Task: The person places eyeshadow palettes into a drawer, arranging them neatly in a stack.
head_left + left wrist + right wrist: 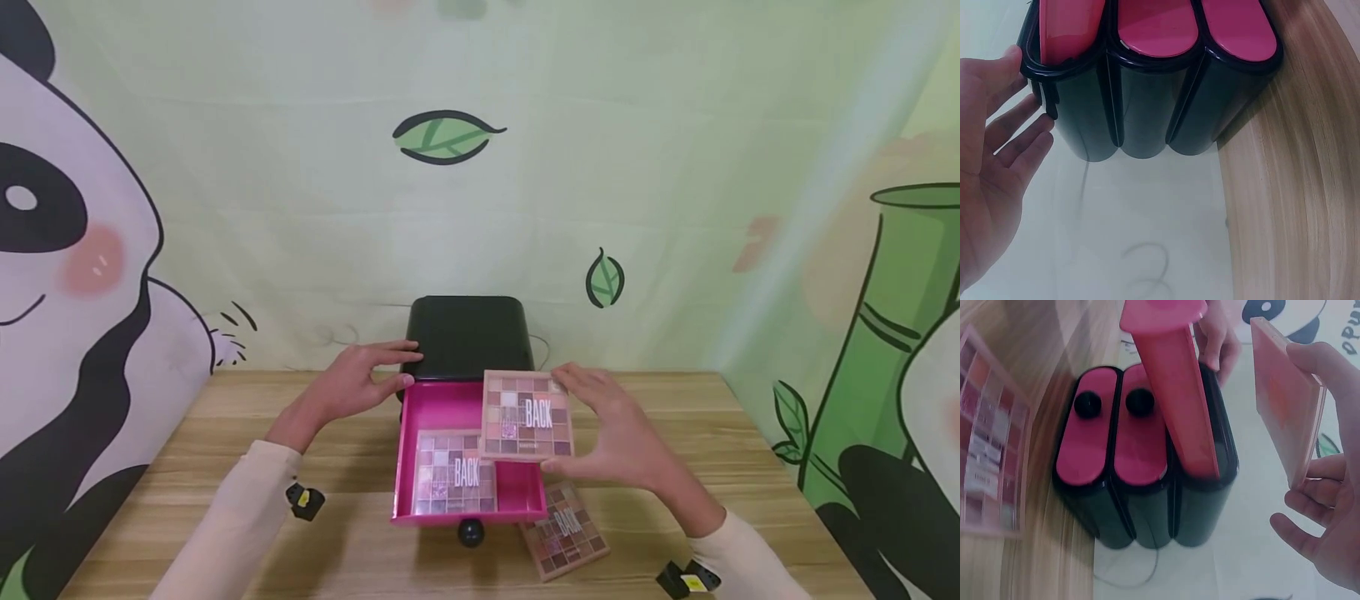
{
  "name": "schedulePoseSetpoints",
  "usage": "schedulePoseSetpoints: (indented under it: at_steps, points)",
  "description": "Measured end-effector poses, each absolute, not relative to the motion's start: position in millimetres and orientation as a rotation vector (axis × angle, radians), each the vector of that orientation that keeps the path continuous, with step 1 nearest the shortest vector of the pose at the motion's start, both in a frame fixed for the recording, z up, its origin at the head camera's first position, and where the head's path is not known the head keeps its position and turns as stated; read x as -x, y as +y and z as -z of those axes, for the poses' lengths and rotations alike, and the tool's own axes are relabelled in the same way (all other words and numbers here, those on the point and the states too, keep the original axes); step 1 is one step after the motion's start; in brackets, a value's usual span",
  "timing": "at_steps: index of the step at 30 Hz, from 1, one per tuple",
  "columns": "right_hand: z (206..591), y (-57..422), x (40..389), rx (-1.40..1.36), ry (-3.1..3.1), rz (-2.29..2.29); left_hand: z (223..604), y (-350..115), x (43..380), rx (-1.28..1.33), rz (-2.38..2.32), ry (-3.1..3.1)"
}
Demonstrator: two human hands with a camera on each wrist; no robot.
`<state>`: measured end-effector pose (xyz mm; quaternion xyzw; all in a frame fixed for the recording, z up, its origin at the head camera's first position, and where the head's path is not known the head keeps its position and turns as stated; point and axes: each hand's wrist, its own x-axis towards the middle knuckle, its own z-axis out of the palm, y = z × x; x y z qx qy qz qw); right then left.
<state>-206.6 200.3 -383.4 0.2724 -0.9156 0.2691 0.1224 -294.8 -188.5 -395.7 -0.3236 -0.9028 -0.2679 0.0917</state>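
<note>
My right hand (618, 433) pinches a square eyeshadow palette (525, 442) by its right edge, thumb at the near corner and fingers at the far one. The palette is over the pulled-out pink drawer (521, 492), and the right wrist view has it edge-on above the drawer unit. Inside that drawer lies another palette (438, 492) at the left, partly overlapped by the held one. Against the left side of the black drawer unit (468, 337) my left hand (352, 383) rests, its fingers fairly straight (1022, 140).
A third palette (570, 542) lies askew on the wooden table (337, 542), partly beneath the open drawer. Two lower pink drawers (1085, 447) with black knobs are closed. A printed cloth (300, 192) hangs behind, and a thin cord (1129, 586) runs near the unit.
</note>
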Motion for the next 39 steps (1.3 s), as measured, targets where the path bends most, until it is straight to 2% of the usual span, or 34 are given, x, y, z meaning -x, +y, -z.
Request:
schedulePoseSetpoints:
  at_steps: [19,39]
  points:
    - [398,150,199,-0.816,-2.738,-0.823,394,-189,296,0.975,0.770,-2.668]
    - [406,127,200,-0.958,-2.775,-0.738,396,-188,295,0.987,0.763,-2.661]
